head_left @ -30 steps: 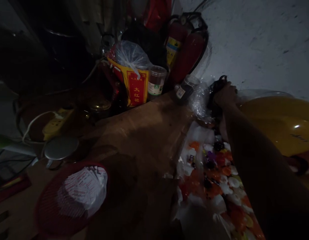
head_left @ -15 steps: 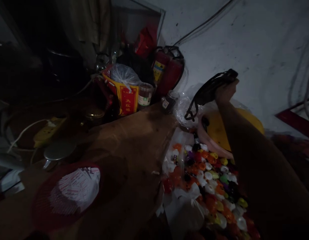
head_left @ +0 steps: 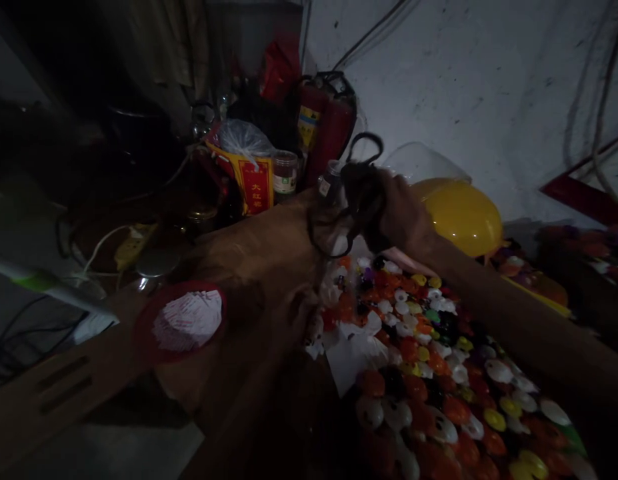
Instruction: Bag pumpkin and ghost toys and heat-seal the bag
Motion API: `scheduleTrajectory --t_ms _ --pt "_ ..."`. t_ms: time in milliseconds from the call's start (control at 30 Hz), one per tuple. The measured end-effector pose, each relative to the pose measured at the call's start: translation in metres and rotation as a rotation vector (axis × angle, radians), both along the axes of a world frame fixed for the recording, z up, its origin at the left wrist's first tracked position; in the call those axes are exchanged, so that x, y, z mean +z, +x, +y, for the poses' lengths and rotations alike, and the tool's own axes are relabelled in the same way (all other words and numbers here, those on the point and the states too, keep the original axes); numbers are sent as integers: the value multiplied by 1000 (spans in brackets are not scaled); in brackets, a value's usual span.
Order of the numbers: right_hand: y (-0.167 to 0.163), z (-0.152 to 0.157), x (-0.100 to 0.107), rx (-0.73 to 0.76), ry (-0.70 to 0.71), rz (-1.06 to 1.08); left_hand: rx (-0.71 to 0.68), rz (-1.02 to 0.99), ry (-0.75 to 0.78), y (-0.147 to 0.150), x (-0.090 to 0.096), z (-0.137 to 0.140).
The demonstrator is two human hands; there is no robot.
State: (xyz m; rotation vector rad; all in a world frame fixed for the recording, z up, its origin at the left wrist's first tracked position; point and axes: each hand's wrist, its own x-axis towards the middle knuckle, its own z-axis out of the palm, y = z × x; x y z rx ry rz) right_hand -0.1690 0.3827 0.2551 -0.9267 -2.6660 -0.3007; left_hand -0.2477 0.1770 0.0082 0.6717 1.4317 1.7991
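Observation:
My right hand is closed around a black strap bundle with dangling loops, held up above the table in dim light. One loop rises over it and another hangs toward the cardboard. Lower down, my left hand is over the brown cardboard, its fingers loosely bent and apart, with nothing visible in them. Just right of that hand lies a white plastic bag. Beyond spreads a heap of small shiny pieces in orange, white, yellow and black, several with face-like marks.
A red basket holds a stack of printed paper slips on the left. Behind stand jars, a red-and-yellow box and fire extinguishers. A yellow rounded container sits by the wall; a power strip lies left.
My right hand has brought the black straps left and down from near the wall. My left hand has come into view over the cardboard. The view has shifted, showing more of the heap.

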Motion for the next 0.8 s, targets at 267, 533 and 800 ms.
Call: scheduleTrajectory --t_ms 267,533,800 --pt "20 -72 -88 337 27 -588 -64 -245 235 -14 26 7" --pt "41 -88 -93 359 -270 -493 -55 -117 52 -11 33 3" --pt "45 -24 -71 -170 -304 -250 -56 -172 29 -12 15 8"
